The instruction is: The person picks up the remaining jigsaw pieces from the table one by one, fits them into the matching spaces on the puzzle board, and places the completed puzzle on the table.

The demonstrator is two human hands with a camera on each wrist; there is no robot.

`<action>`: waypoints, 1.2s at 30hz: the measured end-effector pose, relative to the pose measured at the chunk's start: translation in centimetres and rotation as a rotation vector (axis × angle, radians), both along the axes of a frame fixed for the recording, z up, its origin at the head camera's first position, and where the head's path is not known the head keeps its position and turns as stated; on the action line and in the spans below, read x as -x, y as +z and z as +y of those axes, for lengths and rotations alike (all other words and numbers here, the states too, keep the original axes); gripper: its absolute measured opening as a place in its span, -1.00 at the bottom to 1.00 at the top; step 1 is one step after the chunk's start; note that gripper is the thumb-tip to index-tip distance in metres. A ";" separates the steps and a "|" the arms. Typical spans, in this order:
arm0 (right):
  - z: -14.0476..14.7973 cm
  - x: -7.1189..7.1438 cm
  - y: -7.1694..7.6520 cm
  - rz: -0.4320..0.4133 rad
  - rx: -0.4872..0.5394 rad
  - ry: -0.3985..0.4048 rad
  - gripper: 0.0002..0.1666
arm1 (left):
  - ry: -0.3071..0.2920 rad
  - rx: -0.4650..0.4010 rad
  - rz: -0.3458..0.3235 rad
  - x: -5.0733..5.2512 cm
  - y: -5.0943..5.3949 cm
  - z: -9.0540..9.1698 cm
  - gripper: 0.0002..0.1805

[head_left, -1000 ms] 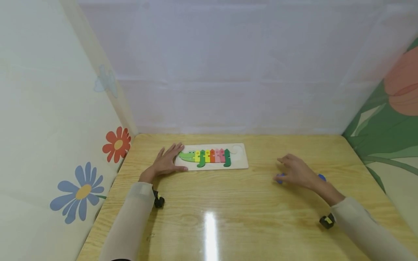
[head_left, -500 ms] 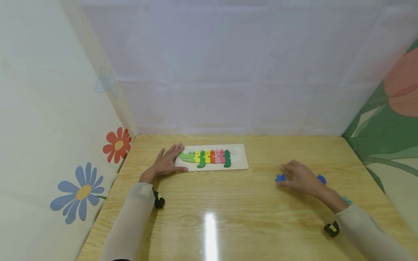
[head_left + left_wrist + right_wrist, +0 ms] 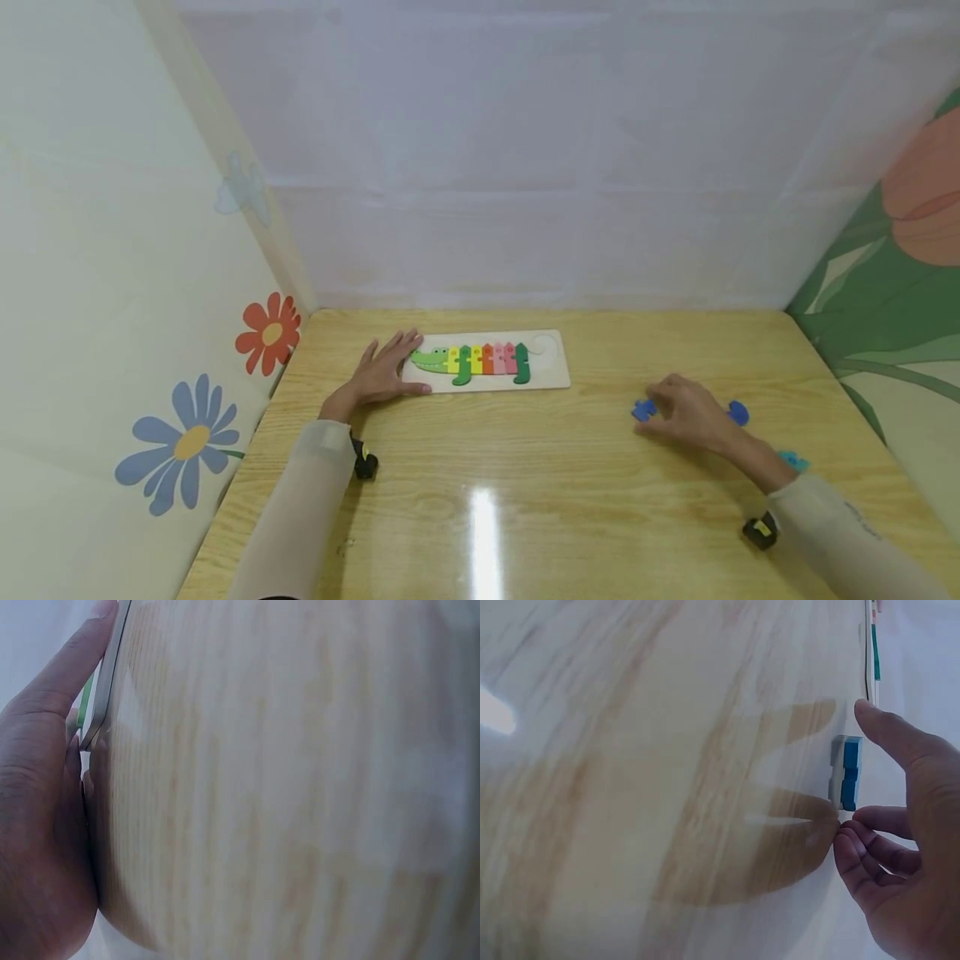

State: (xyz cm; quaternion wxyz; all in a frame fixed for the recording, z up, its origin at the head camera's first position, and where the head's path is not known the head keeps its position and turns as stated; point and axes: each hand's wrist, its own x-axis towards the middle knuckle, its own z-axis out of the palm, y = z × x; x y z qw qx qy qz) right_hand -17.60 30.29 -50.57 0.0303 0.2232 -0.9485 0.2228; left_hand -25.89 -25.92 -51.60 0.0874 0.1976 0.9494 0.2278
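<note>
A pale wooden board (image 3: 551, 375) holds a crocodile made of coloured pieces, with a bare tail-shaped outline at its right end. My left hand (image 3: 380, 372) rests on the board's left end, fingers spread and thumb at the lower edge; the left wrist view shows the thumb along the board's edge (image 3: 110, 675). On the right, a blue piece (image 3: 643, 409) lies on the table between the thumb and fingers of my right hand (image 3: 686, 414). In the right wrist view a gap shows between the thumb and this blue piece (image 3: 850, 772), with the fingertips close to its other end.
A second blue piece (image 3: 738, 412) lies right of my right hand, and a teal piece (image 3: 792, 461) sits beside the right wrist. Behind the wooden table (image 3: 570, 483) stands a pale wall, with flower-patterned sheets at both sides.
My right hand has drawn slightly back and down, then its fingers have lowered around the blue piece. The teal piece has come into sight. My left hand has stayed in place.
</note>
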 end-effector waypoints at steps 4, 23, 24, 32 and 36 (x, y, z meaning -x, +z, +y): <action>-0.2 0.0 -0.1 0.001 -0.015 -0.004 -0.21 | 0.001 0.002 -0.001 0.0 0.0 0.0 0.24; -0.5 0.5 -0.5 -0.037 0.012 -0.035 -0.43 | -0.002 0.007 0.002 0.0 0.1 0.1 0.24; -0.6 0.5 -0.5 -0.038 0.017 -0.033 -0.43 | -0.002 0.007 0.002 0.0 0.1 0.1 0.24; -0.7 0.7 -0.5 -0.030 0.050 -0.002 -0.44 | -0.003 0.006 0.003 0.1 0.0 0.1 0.24; -0.8 0.7 -0.3 -0.050 0.068 0.003 -0.45 | -0.002 0.006 0.009 0.2 -0.2 0.0 0.24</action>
